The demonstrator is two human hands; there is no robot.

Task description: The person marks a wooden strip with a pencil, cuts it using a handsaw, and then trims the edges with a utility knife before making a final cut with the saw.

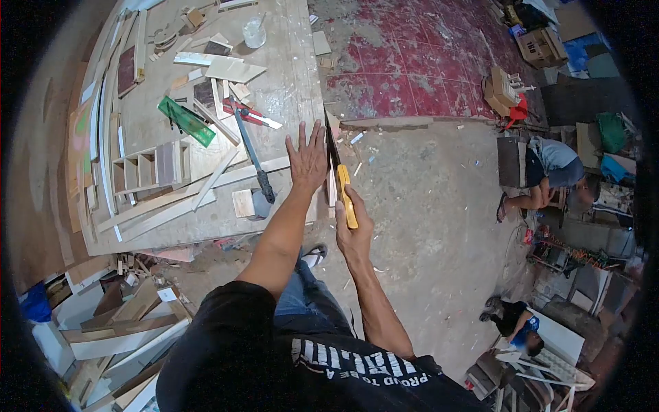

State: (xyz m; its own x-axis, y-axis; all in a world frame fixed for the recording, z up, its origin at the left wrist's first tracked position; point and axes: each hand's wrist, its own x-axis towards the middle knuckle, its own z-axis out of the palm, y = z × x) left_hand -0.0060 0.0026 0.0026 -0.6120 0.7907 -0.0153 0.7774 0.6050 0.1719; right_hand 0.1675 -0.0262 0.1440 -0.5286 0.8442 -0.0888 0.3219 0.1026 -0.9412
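My left hand (pixel 307 159) lies flat on the worktable (pixel 288 62) near its right edge, fingers stretched out. In my right hand (pixel 355 230) is the yellow handle of a handsaw (pixel 347 196), with the fingers wrapped round it. The saw's dark blade points away from me along the table edge, just right of my left hand. A pale wood strip (pixel 331 184) shows beside the blade, partly hidden. Left of my left hand lie a metal bar with a dark wrapped grip (pixel 250 147) and a red utility knife (pixel 250 117).
A green packet (pixel 185 121), a compartmented wooden frame (pixel 147 168) and a clear jar (pixel 254 33) are on the table. Scrap wood (pixel 123 329) is heaped at lower left. Two people (pixel 559 165) sit low at the right, near cardboard boxes (pixel 501 93).
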